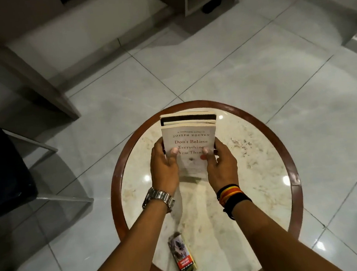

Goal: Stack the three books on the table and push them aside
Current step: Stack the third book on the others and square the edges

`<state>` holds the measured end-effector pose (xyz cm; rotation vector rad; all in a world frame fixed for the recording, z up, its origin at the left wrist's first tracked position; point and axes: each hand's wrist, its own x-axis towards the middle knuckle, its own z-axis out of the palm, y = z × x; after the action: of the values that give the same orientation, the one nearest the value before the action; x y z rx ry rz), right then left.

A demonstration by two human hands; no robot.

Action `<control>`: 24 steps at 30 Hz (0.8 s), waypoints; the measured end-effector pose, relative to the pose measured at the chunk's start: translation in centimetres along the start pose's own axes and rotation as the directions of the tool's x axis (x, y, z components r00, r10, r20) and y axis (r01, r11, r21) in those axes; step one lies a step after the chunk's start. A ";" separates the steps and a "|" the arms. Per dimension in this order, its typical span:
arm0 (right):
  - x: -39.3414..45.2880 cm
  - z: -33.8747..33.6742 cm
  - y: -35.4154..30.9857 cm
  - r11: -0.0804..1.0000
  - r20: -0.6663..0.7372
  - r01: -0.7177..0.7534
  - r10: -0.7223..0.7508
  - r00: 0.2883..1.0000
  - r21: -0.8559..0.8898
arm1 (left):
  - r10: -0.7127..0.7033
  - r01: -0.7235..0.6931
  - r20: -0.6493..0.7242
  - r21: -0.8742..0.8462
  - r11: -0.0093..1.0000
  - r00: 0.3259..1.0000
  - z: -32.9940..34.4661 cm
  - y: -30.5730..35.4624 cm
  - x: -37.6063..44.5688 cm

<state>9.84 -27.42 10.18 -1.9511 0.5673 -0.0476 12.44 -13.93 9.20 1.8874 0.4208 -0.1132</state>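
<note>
Dim indoor light falls from overhead. Small white glints shine on the polished table and the glossy floor tiles. Corners sink into shadow, straight tile lines bow outward, and the near forearms look softly blurred.

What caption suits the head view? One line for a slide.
Both hands, left hand and right hand, hold the stack of books over a round table.

Glossy pale floor tiles reflect light around a dark chair and wooden furniture.
</note>
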 end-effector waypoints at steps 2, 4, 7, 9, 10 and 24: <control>1.4 -1.9 0.3 0.998 -0.006 -0.062 0.062 0.998 -0.009 | -0.158 0.157 -0.005 -0.081 0.984 0.987 2.0 1.0 0.1; 2.9 -3.6 1.0 0.990 0.001 -0.136 0.136 0.991 -0.028 | -0.288 0.286 0.005 -0.138 0.948 0.958 4.3 1.5 0.3; 5.2 -5.8 2.5 0.968 0.014 -0.247 0.248 0.969 -0.056 | -0.370 0.369 0.016 -0.131 0.920 0.929 7.8 1.6 0.3; 6.5 -6.9 3.5 0.946 0.000 -0.316 0.317 0.948 -0.073 | -0.407 0.408 0.029 -0.083 0.909 0.913 9.7 1.8 0.6; 7.1 -7.4 4.1 0.933 -0.013 -0.347 0.347 0.938 -0.095 | -0.425 0.426 0.041 -0.051 0.903 0.904 10.7 1.9 0.7; 9.8 -10.9 9.9 0.884 -0.124 -0.431 0.414 0.902 -0.182 | -0.390 0.350 0.078 0.306 0.885 0.917 19.5 1.6 0.5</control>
<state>11.83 -43.97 4.32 -1.9868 1.0809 0.2164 15.89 -32.38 3.56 2.0450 0.6989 -0.5878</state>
